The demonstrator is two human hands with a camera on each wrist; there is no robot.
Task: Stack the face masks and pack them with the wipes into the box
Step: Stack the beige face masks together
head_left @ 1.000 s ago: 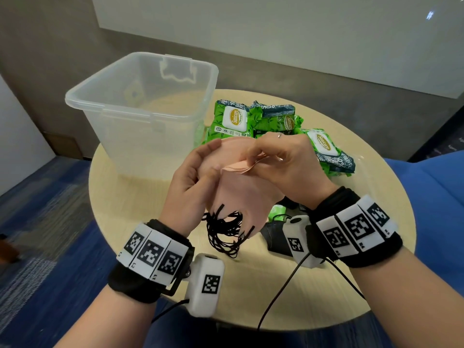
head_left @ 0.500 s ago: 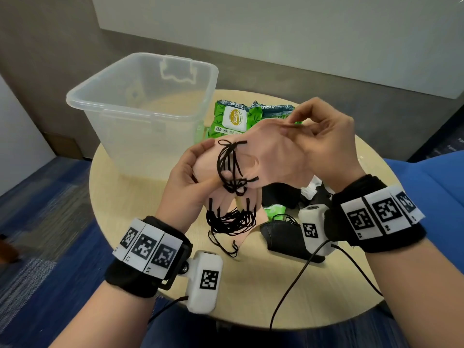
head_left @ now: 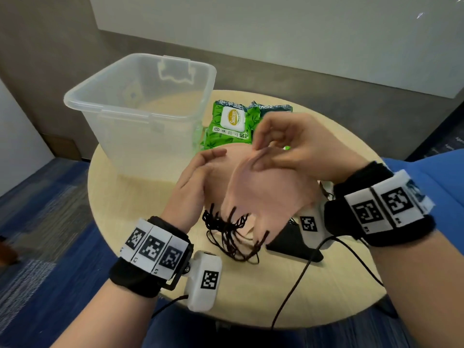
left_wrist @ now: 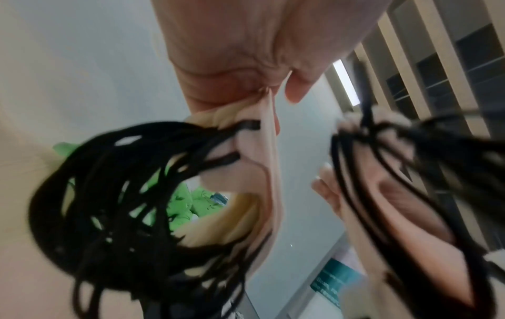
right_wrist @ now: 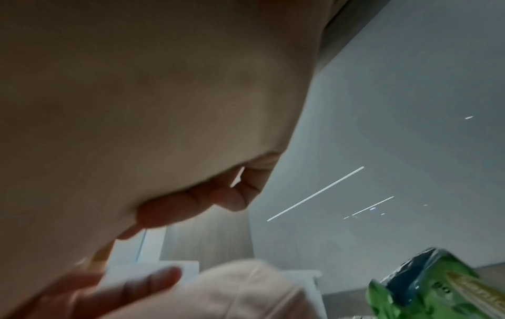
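Two hands hold pink face masks above the round table.

The left hand (head_left: 193,187) grips a bundle of pink masks (head_left: 216,177), fingers curled round it, black ear loops (head_left: 226,232) hanging below. The right hand (head_left: 296,149) pinches one more pink mask (head_left: 263,194) at its top edge, just right of the bundle. The clear box (head_left: 140,114) stands far left on the table (head_left: 140,222); green wipes packs (head_left: 231,126) lie just right of it.

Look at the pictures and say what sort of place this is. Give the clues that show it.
Probably an office or meeting room, not a home: a small round table on blue patterned carpet, with a large whiteboard-like wall panel behind and shelving in the left wrist view.
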